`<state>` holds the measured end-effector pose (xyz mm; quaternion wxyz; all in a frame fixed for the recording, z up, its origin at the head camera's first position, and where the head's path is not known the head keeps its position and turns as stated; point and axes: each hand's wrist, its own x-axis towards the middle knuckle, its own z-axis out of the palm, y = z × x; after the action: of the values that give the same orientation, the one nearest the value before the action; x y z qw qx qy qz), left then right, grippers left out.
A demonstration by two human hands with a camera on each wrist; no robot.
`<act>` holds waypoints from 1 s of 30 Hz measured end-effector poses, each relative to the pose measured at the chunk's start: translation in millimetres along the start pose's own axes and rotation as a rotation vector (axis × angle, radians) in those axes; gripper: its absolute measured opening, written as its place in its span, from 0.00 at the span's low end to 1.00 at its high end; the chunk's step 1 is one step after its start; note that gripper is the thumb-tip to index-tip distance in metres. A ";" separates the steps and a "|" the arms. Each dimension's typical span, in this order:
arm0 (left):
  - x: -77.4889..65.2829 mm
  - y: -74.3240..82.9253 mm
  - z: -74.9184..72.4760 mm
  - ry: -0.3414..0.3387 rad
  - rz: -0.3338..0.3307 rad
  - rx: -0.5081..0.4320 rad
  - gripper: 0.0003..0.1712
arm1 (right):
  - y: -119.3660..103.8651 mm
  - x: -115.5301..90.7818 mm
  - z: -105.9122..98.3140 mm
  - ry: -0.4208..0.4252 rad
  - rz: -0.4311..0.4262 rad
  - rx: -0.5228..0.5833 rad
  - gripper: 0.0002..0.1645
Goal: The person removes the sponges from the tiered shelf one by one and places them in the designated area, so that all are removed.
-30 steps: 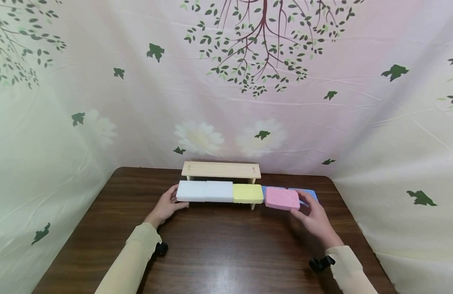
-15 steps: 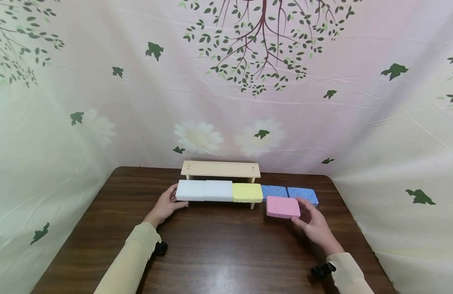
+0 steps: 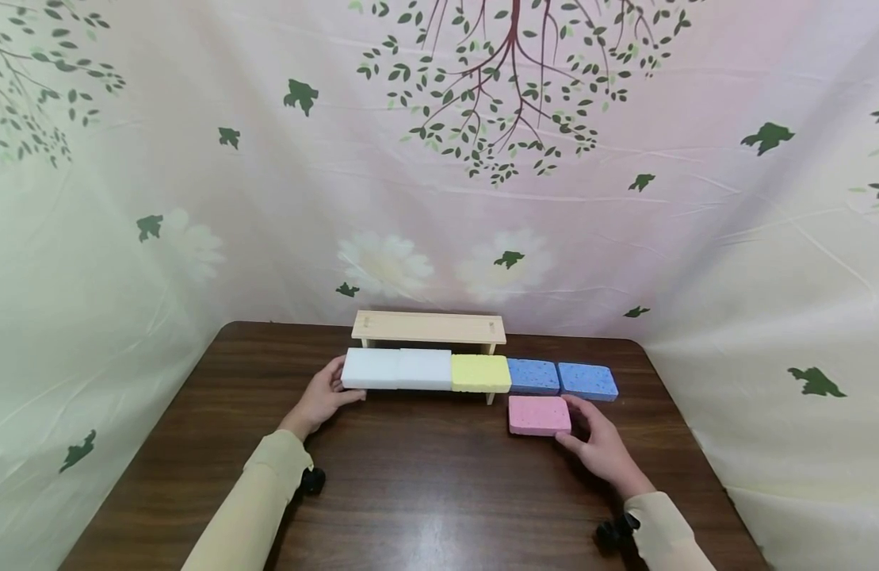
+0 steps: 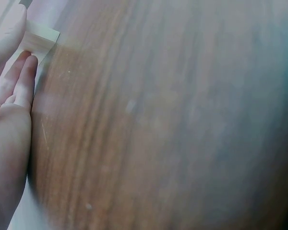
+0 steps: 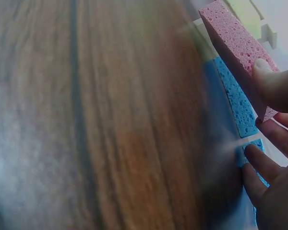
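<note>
The pink rectangular porous sponge (image 3: 537, 415), right of the left hand (image 3: 322, 401), whose hold at a white rectangular foam block (image 3: 370, 369) I cannot tell, sits left of the right hand's grip (image 3: 601, 447), which pinches its right end and should squeeze lightly, keeping it level, long axis sideways, free end pointing left.

The pink sponge (image 3: 539, 416) came nearer, revealing more of both blue sponges (image 3: 533, 376).
</note>
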<state>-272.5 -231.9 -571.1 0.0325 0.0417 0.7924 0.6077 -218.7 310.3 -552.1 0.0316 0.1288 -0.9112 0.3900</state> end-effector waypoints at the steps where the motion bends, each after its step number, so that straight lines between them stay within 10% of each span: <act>1: 0.0 0.4 0.3 0.000 0.000 0.001 0.51 | 0.4 0.4 0.9 -0.002 -0.001 -0.003 0.41; 30: -1.5 -0.9 0.2 0.001 0.024 -0.004 0.52 | 4.1 13.0 6.8 -0.089 0.033 -0.172 0.44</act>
<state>-271.1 -232.1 -572.0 0.0248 0.0507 0.7906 0.6097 -232.0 305.4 -557.7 -0.0046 0.1278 -0.9438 0.3048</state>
